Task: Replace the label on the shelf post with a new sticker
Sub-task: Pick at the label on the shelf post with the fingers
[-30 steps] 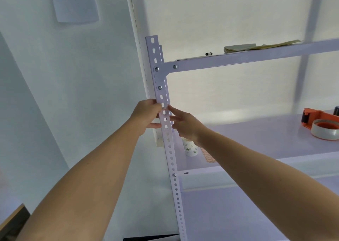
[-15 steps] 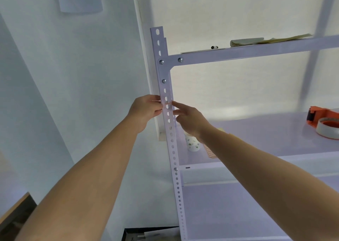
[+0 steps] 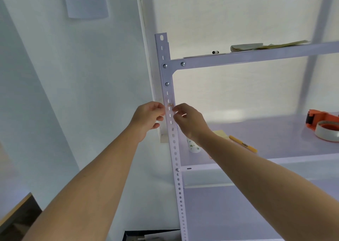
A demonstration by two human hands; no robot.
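The white perforated shelf post (image 3: 175, 149) runs up the middle of the head view. A small pale sticker (image 3: 170, 105) with orange print lies across the post's face, below the third bolt. My left hand (image 3: 148, 118) comes in from the left, its thumb and fingertips pinched at the sticker's left edge. On the right side of the post my right hand (image 3: 189, 120) has its fingers curled and pinches the sticker's right edge. Whether the sticker is fully stuck down I cannot tell.
On the middle shelf (image 3: 275, 160) lie a yellow pen (image 3: 243, 144), a notepad (image 3: 221, 133), a patterned paper cup (image 3: 194, 146) and an orange tape dispenser (image 3: 323, 125). A marker (image 3: 215, 52) and papers (image 3: 256, 46) sit on the top shelf. A paper sign (image 3: 86, 1) hangs on the wall.
Both hands have stayed at the same spot on the post. My right hand's fingers have gone from stretched out flat to curled in a pinch. The head view has shifted slightly.
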